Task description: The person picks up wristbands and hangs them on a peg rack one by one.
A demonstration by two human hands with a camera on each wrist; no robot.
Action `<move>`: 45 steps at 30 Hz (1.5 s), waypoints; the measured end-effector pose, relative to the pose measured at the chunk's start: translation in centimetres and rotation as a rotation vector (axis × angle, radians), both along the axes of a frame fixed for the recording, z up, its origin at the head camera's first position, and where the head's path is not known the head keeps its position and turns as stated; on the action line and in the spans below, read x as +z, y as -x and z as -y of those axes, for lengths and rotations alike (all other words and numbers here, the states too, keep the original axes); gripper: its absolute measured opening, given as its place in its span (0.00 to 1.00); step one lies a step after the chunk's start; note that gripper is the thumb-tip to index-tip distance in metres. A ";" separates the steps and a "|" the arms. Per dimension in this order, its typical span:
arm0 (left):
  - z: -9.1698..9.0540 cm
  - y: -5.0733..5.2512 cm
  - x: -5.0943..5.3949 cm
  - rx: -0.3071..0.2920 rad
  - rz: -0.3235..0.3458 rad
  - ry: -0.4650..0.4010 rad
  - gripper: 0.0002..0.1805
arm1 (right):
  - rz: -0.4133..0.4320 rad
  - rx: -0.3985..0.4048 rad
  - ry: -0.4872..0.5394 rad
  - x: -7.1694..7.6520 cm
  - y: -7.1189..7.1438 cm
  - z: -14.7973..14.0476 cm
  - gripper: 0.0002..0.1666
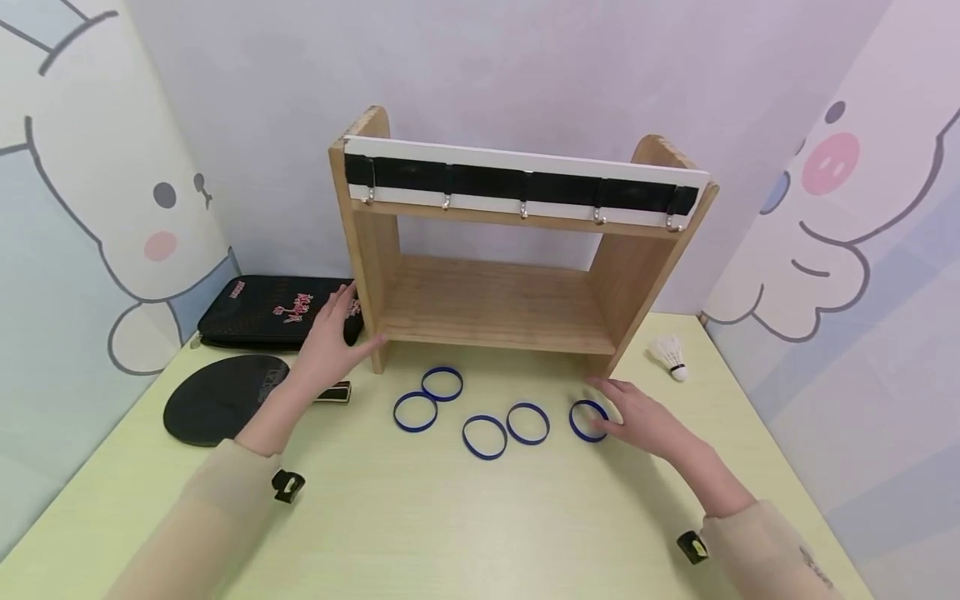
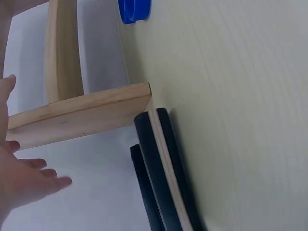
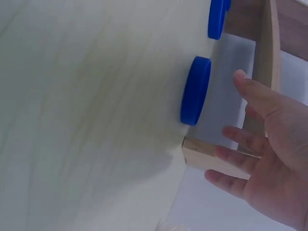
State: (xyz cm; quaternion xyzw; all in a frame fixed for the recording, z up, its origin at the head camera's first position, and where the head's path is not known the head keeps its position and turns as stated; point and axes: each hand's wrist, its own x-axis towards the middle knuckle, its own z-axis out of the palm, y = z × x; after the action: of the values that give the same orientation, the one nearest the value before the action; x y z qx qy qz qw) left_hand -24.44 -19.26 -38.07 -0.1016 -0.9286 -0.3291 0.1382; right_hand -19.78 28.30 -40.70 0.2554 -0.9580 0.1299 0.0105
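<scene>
A wooden shelf (image 1: 495, 302) stands on the table, with a row of small metal hooks (image 1: 523, 208) on a black-and-white strip along its top front. My left hand (image 1: 327, 350) is at the shelf's left side panel, fingers spread and the thumb by its front edge; whether it touches cannot be told. By the foot of the right side panel, my right hand (image 1: 648, 423) hovers with fingers apart, beside a blue ring (image 1: 573, 427). More blue rings (image 1: 484, 456) lie flat in front of the shelf. Neither hand holds anything.
At the left, a black zipped case (image 1: 247, 308) lies behind a black table tennis paddle (image 1: 217, 400), whose handle is partly hidden under my left arm. A white shuttlecock (image 1: 669, 358) lies right of the shelf. Printed walls (image 1: 480, 67) enclose the table's back and sides.
</scene>
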 end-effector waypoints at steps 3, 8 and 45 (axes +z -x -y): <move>-0.3 0.7 -0.4 -0.032 -0.011 -0.103 0.54 | 0.047 -0.002 -0.016 -0.3 0.4 -0.3 0.38; -0.7 1.8 -0.9 -0.072 -0.050 -0.262 0.48 | 0.089 0.025 -0.033 -0.9 1.3 -0.7 0.31; 0.1 3.3 -2.5 -0.094 -0.011 -0.269 0.42 | 0.090 0.037 0.165 -2.1 2.9 -1.1 0.07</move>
State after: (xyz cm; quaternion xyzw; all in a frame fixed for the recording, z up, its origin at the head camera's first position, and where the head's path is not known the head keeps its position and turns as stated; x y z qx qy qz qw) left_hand -27.75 -19.40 -40.55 -0.1272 -0.8695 -0.4562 0.1403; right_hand -22.71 29.45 -42.78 0.2653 -0.9386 0.2201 -0.0137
